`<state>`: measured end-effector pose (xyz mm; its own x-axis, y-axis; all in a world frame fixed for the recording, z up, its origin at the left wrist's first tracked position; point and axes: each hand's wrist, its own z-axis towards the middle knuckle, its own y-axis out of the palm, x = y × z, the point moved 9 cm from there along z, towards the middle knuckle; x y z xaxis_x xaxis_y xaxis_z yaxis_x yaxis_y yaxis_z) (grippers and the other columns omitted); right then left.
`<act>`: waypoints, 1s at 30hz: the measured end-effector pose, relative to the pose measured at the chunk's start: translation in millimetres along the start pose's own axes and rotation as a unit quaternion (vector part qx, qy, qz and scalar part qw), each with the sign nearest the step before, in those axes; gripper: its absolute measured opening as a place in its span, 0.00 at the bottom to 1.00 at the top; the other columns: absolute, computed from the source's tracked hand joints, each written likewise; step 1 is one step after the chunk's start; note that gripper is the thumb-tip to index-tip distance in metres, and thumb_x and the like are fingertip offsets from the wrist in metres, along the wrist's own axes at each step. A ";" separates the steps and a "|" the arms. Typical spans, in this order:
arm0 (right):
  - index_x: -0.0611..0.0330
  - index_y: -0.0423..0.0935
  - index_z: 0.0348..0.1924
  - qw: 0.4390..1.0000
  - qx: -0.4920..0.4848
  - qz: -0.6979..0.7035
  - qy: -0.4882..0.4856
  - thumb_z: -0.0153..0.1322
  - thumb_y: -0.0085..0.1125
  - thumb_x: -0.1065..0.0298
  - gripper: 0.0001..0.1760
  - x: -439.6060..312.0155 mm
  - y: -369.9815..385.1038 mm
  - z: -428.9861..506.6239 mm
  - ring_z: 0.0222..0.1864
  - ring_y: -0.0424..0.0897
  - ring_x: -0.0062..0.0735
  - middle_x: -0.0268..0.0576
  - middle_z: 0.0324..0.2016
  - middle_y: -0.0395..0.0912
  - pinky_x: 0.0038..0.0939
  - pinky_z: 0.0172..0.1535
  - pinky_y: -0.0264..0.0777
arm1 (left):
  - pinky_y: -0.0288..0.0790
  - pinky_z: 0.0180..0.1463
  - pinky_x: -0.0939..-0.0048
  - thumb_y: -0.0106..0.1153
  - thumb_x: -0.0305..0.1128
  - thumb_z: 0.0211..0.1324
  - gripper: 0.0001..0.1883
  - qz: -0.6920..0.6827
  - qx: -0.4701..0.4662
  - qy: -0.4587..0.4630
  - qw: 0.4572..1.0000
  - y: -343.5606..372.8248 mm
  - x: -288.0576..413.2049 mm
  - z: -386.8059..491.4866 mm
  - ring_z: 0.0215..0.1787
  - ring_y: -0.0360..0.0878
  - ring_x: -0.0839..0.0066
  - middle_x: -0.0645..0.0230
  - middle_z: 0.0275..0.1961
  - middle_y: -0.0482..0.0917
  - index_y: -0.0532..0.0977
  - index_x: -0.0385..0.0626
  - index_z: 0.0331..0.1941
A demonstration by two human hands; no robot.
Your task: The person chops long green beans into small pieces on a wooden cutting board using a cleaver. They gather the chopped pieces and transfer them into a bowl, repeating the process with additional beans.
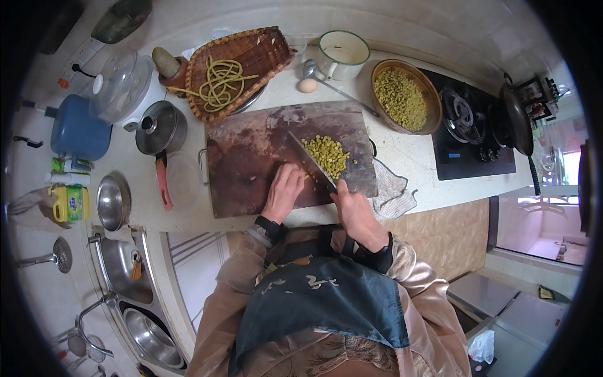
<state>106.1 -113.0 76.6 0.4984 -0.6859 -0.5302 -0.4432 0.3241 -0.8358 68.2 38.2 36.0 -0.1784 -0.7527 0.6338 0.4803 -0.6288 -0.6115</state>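
My right hand (357, 214) grips the handle of a kitchen knife (311, 158), whose blade slants across a worn wooden cutting board (245, 151). Beside the blade, my left hand (285, 186) lies on the board with fingers curled. A short yellow-green end of long bean (307, 177) shows at its fingertips; the rest is hidden under the hand. On the blade's far right side sits a heap of chopped long beans (328, 154). Whole long beans (224, 85) lie tangled in a woven bamboo scoop basket (264, 49) behind the board.
A brown bowl (435, 110) of chopped beans stands by the gas stove (476, 162). Nearby are an enamel mug (346, 66), a ladle (309, 69) and an egg (308, 85). A cloth (391, 191) touches the board's right edge. Left are a lidded saucepan (162, 125) and a sink (125, 254).
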 end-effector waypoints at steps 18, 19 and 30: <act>0.67 0.66 0.44 0.999 0.027 0.010 0.026 0.76 0.56 0.68 0.12 15.8 4.5 0.4 0.27 0.79 0.72 0.67 0.21 0.77 0.61 0.31 0.72 | 0.73 0.52 0.59 0.65 0.20 0.53 0.13 0.012 -0.021 -0.005 1.000 8.3 1.3 0.7 0.51 0.75 0.56 0.58 0.49 0.73 0.76 0.39 0.43; 0.67 0.66 0.44 1.000 0.012 0.006 0.028 0.76 0.56 0.68 0.12 15.1 7.8 0.4 0.27 0.78 0.72 0.67 0.20 0.77 0.61 0.31 0.71 | 0.73 0.51 0.59 0.65 0.20 0.52 0.13 0.004 -0.013 -0.016 1.000 8.4 -0.4 0.1 0.50 0.75 0.56 0.58 0.49 0.73 0.75 0.39 0.43; 0.66 0.64 0.43 1.000 0.002 -0.013 -0.024 0.77 0.55 0.67 0.12 1.1 4.6 -2.0 0.26 0.79 0.71 0.65 0.20 0.78 0.60 0.31 0.72 | 0.73 0.47 0.58 0.64 0.17 0.50 0.14 0.015 -0.019 0.018 1.000 7.0 3.8 0.2 0.47 0.75 0.54 0.57 0.46 0.75 0.74 0.38 0.41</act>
<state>103.1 -113.5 72.5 0.5448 -0.6618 -0.5150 -0.4273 0.3093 -0.8495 71.1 31.0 34.2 -0.1955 -0.7777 0.5975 0.4535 -0.6119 -0.6480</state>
